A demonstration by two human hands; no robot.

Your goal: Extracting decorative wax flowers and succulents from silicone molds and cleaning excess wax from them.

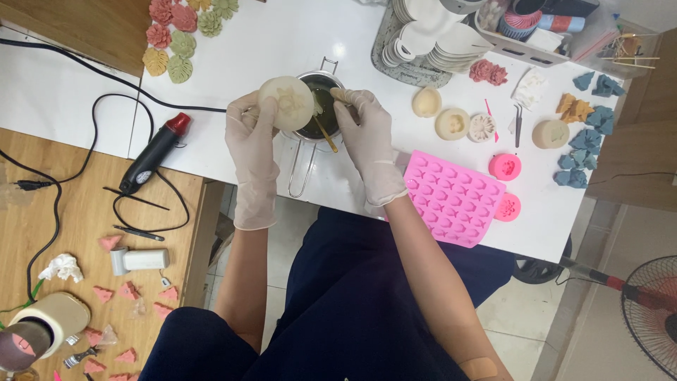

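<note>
Both my hands wear pale gloves over a white table (296, 35). My left hand (252, 137) holds a round cream silicone mould (285, 103) tilted above a small metal pot (319, 106) of dark liquid. My right hand (367, 137) grips a thin wooden stick (326, 132) whose tip dips into the pot beside the mould. The pot's wire handle (300, 169) points toward me.
A pink multi-cavity mould tray (451, 197), two small pink round moulds (505, 166) and cream round moulds (451, 123) lie to the right. Blue (582, 141) and orange cast pieces, stacked white dishes (430, 39), leaf-shaped casts (180, 35), a black-and-red heat gun (151, 155) with cables, a floor fan (652, 314).
</note>
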